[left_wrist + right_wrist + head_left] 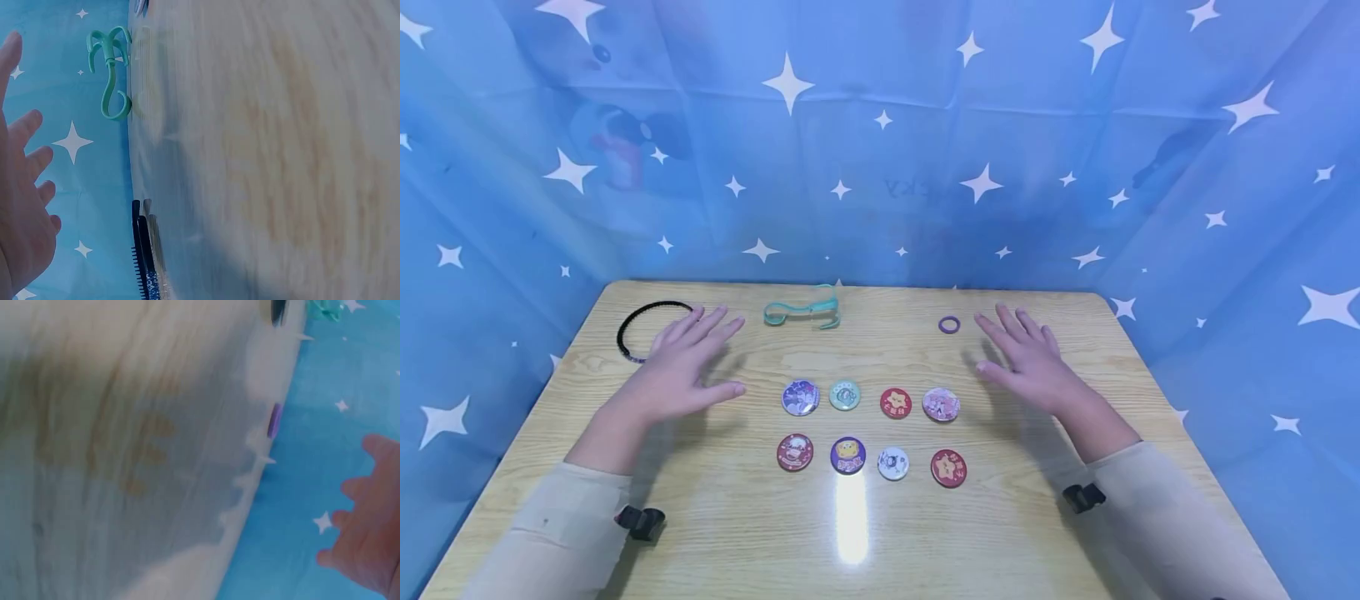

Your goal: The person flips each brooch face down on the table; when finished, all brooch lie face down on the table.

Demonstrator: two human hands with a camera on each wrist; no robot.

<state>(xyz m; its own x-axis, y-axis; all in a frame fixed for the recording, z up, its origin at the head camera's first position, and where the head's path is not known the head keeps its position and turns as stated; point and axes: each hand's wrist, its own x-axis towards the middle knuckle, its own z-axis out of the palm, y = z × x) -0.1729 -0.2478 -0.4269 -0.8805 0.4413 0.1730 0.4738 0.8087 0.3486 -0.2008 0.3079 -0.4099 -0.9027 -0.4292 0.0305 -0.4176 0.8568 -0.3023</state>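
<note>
My left hand (681, 367) hovers over the left of the table with fingers spread, holding nothing. Just behind its fingertips lies a black headband (625, 327), partly covered by the hand. On the right, my right hand (1024, 360) is also spread in the air, nearest to a small purple ring (949, 325). Between the hands, round badges lie in two rows. The back row includes a purple-blue badge (801, 397), a mint badge (845, 395), a red star badge (896, 403) and a pink badge (942, 405). A turquoise hook (805, 309) lies near the back edge.
The front row has a dark red badge (795, 452), a purple badge with a yellow figure (848, 456), a white badge (893, 463) and another red star badge (949, 468). Blue star-patterned cloth (880, 208) hangs behind the wooden table (737, 542).
</note>
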